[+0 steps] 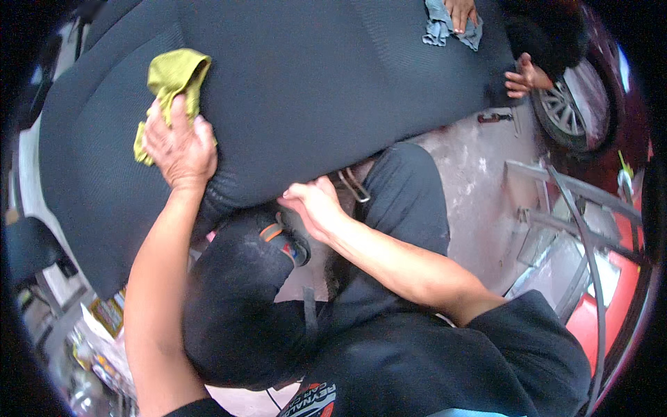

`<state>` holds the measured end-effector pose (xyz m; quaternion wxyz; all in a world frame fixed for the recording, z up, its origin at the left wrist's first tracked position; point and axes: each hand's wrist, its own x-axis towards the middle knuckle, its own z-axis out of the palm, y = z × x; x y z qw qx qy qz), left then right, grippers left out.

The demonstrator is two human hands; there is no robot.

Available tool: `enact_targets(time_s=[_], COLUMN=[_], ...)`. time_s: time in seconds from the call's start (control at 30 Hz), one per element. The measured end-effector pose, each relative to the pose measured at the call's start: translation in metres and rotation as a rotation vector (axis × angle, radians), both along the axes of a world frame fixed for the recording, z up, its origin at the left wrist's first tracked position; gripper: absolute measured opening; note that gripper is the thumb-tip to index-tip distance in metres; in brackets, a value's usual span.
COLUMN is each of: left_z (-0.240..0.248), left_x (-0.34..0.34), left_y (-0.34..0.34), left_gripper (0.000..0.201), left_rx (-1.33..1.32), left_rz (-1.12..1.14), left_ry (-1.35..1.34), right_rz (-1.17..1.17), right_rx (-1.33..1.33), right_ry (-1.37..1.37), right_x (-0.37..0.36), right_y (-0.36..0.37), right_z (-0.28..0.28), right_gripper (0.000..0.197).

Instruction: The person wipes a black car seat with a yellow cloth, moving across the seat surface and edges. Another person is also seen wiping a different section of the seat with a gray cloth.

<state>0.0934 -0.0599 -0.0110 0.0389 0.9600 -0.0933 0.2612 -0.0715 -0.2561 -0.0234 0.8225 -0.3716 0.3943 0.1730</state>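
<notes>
My left hand presses a yellow-green cloth onto the dark fabric of a large car seat. The cloth is bunched under and around the fingers, with a folded loop standing up beyond the fingertips. My right hand is closed on the near lower edge of the seat; its fingertips are partly hidden there. Just right of it a bent metal bar sticks out from beneath the seat. At the far right a co-worker's hand lies on a blue-grey cloth, and another hand touches the seat's right end.
My bent knees are close against the seat's near edge. A car wheel stands at the right. Nearer on that side are a grey metal frame and a hose beside a red surface. A small dark tool lies on the floor.
</notes>
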Motion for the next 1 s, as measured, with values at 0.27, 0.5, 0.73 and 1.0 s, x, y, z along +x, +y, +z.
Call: enact_targets(time_s=[0.27, 0.5, 0.73, 1.0], left_z=[0.000, -0.001, 0.012, 0.022], left_x=[0.005, 0.002, -0.003, -0.009], left_y=[-0.006, 0.002, 0.001, -0.002], left_gripper=[0.056, 0.057, 0.055, 0.050], left_rx=[0.047, 0.029, -0.070, -0.044], left_rz=[-0.001, -0.021, -0.126, -0.208], left_ry=[-0.031, -0.019, 0.001, 0.014], right_rz=[-0.158, 0.439, 0.349, 0.249], right_rx=[0.361, -1.208, -1.121, -1.374], right_ry=[0.110, -0.954, -0.213, -0.428], right_x=[0.001, -0.003, -0.028, -0.020], right_y=[0.067, -0.061, -0.148, -0.137], right_z=[0.030, 0.112, 0.033, 0.021], right_gripper=[0.026, 0.022, 0.029, 0.018])
